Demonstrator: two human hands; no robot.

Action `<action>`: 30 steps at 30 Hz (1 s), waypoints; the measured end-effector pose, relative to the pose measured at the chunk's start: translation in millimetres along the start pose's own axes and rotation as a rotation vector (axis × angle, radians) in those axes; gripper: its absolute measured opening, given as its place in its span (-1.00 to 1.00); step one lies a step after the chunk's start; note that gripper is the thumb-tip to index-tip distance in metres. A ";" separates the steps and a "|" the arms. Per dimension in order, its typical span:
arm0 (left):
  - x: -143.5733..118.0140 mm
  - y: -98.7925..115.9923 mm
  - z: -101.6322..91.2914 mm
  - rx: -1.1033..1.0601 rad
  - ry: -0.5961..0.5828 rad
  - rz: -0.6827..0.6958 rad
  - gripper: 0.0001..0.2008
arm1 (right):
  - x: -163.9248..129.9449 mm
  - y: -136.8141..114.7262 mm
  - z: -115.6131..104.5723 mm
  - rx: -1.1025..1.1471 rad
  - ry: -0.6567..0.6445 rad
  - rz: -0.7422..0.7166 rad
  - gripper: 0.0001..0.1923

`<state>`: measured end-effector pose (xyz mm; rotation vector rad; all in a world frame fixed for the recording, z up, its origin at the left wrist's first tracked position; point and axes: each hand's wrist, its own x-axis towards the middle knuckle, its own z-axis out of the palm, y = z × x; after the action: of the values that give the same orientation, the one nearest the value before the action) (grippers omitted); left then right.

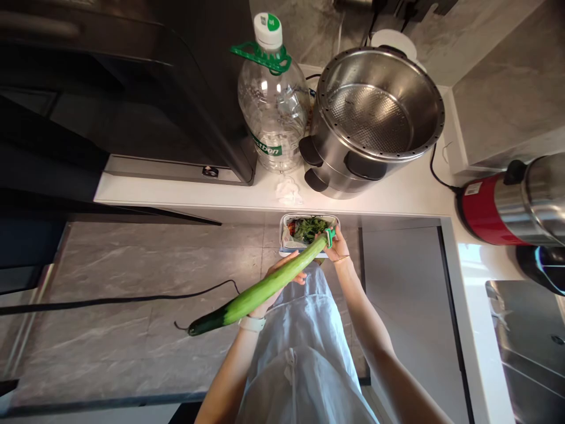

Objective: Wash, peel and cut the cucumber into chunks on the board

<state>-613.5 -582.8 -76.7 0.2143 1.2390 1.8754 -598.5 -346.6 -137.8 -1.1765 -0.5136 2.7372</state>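
Note:
My left hand (282, 281) grips a long cucumber (260, 288) around its middle; most of it is peeled pale green, and the near end at lower left keeps its dark skin. My right hand (338, 247) holds a green peeler (329, 237) against the cucumber's far tip. That tip hangs over a small bin (285, 227) on the floor, lined with a bag and holding green peelings. A white watch sits on my left wrist.
A white counter (397, 197) carries a steel perforated pot (375, 118), a large plastic bottle (273, 100) with a green handle, a black appliance (132, 88) and a red and steel appliance (512, 200). A sink (525, 335) lies at right. A black cable (110, 300) crosses the grey floor.

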 end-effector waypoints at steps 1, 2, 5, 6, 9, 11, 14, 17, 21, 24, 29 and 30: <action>3.8 -4.7 0.4 0.108 0.024 0.049 -0.45 | -0.3 1.9 0.7 0.001 -0.007 0.007 -0.73; 8.0 -8.6 1.4 0.232 0.058 0.101 -0.47 | -1.0 4.2 1.6 -0.004 -0.016 0.013 -0.73; 21.3 -14.6 9.2 0.498 0.172 0.261 -0.45 | -3.8 12.5 7.2 -0.025 -0.043 0.009 -0.73; 25.3 -15.6 13.2 0.509 0.196 0.295 -0.45 | -4.3 15.1 10.0 -0.031 -0.054 0.011 -0.73; 33.6 -18.6 25.5 0.390 0.266 0.320 -0.57 | -2.1 18.6 19.6 -0.065 -0.099 0.036 -0.71; 35.4 -22.1 30.4 0.298 0.364 0.320 -0.65 | 2.0 16.0 24.7 -0.119 -0.090 0.024 -0.69; 35.3 -26.5 29.3 0.181 0.450 0.317 -0.67 | 7.2 8.3 27.5 -0.237 0.059 -0.119 -0.70; 36.7 -25.4 22.0 0.124 0.452 0.322 -0.72 | 6.0 5.0 27.5 -0.344 0.147 -0.271 -0.70; 42.6 -17.1 16.2 0.271 0.412 0.349 -0.82 | 0.5 14.4 32.0 -0.489 0.071 -0.271 -0.62; 45.3 -14.6 17.0 0.310 0.404 0.368 -0.85 | 6.0 22.1 33.9 -0.542 0.048 -0.304 -0.58; 40.0 -22.6 13.3 0.175 0.449 0.337 -0.82 | 35.4 11.4 11.6 -0.678 0.216 -0.443 -0.53; 38.4 -24.2 11.0 0.132 0.451 0.329 -0.81 | 40.6 6.6 3.4 -0.720 0.251 -0.458 -0.53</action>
<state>-617.8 -544.0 -102.4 0.0667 1.7195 2.2030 -628.8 -344.0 -165.7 -1.2814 -1.5812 2.0139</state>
